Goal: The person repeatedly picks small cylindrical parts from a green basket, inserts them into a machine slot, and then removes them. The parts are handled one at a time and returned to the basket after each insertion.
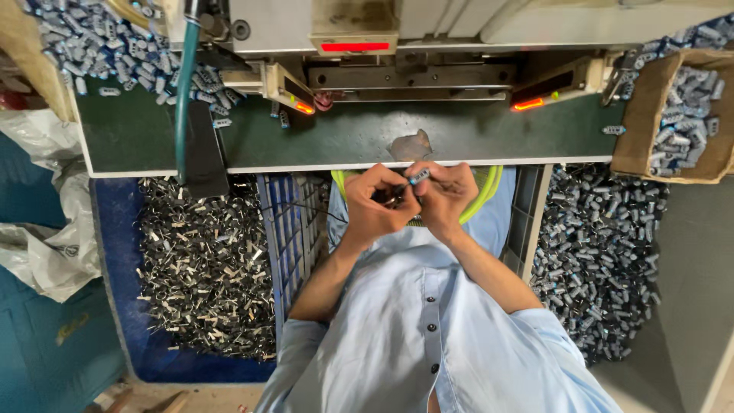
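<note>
Hands meet just off the counter's [344,141] near edge, above the person's lap. The left hand [380,200] is curled closed over thin dark wires, and the right hand [446,195] pinches a small blue-grey capacitor [419,177] between its fingertips. More capacitors fill a cardboard box [641,115] at the counter's right end.

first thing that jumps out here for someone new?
Both hands, left hand and right hand, pinch a small blue capacitor together at the green bench edge. Heaps of blue capacitors fill the right bin; the red indicator bar glows above.
</note>
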